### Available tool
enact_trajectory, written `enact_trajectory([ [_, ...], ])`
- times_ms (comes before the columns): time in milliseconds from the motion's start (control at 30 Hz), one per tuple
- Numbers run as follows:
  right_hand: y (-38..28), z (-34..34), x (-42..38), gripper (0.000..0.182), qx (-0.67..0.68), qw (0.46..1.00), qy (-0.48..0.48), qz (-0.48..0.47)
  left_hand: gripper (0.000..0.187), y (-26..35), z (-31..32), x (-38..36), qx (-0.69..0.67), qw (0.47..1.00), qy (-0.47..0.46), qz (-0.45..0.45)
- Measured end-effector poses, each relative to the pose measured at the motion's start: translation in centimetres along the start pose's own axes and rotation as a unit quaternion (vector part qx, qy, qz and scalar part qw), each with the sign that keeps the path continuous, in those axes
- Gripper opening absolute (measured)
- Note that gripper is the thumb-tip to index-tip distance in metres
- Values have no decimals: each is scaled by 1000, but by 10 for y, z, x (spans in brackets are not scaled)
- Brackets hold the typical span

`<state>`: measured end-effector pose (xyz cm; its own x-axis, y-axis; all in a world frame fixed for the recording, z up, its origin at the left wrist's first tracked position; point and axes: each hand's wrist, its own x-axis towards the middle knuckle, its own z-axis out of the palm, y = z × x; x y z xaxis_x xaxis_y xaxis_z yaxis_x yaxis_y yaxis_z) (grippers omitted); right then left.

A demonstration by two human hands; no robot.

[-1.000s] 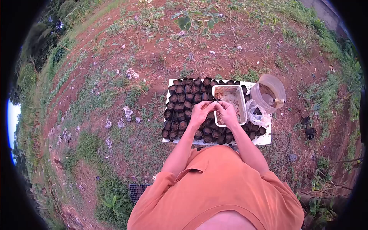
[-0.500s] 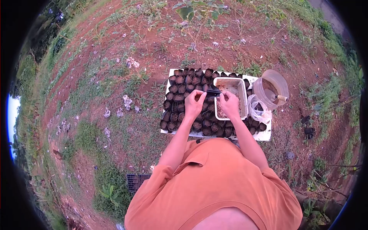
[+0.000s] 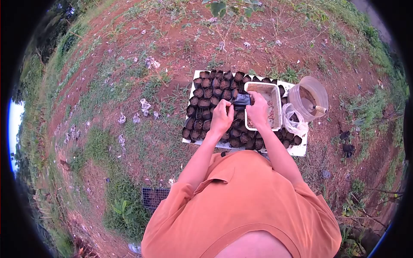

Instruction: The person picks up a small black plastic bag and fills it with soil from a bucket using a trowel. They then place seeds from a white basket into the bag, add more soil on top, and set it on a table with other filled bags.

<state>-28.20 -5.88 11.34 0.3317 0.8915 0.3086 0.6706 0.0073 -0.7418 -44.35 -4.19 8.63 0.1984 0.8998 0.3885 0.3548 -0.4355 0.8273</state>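
Note:
A small black plastic bag (image 3: 242, 99) is stretched flat between my two hands, above the middle of the filled bags. My left hand (image 3: 222, 117) has its fingers closed at the bag's left end. At its right end, the fingers of my right hand (image 3: 257, 110) pinch it, over the left rim of a white tray (image 3: 278, 96). Rows of black bags with dark soil (image 3: 208, 93) stand upright on a white board (image 3: 297, 150). Reddish bits lie in the tray, partly behind my right hand.
Right of the tray are a clear round tub (image 3: 322, 92) with soil and a light-coloured object inside, and a crumpled clear plastic bag (image 3: 296, 125). A dark grid tray (image 3: 155, 198) lies on the grass at lower left. Leafy plants (image 3: 218, 8) grow beyond the board.
The black bag now shows a wider flat face between my hands. My left hand has moved slightly down and right. The whole view has shifted a little.

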Motion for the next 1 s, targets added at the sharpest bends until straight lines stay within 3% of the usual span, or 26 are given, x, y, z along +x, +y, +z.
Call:
enact_trajectory([
  [67,1,5,0,41,-3,999,13,-45,23,1,0,-3,-13,999,-15,-43],
  [167,-15,6,0,41,-11,997,-73,-25,33,14,-1,3,34,999,34,4],
  [200,-17,12,-1,45,-10,996,-49,-70,41,14,-2,5,20,999,20,-23],
  [333,-26,13,0,47,-44,992,-63,-99,46,6,-14,18,59,997,59,-5],
  [533,-37,16,0,50,-99,990,-84,-58,41,0,-22,13,103,991,72,-33],
  [700,-35,20,6,44,-128,982,-88,-109,29,6,-29,15,200,977,63,-42],
  [900,-15,38,3,47,-25,995,-69,-62,23,-2,-26,16,172,976,86,-102],
  [967,-11,46,0,47,132,986,-89,48,23,-1,-20,14,152,978,88,-115],
  [1000,-12,45,0,46,140,981,-104,79,23,-1,-19,14,155,977,92,-114],
])
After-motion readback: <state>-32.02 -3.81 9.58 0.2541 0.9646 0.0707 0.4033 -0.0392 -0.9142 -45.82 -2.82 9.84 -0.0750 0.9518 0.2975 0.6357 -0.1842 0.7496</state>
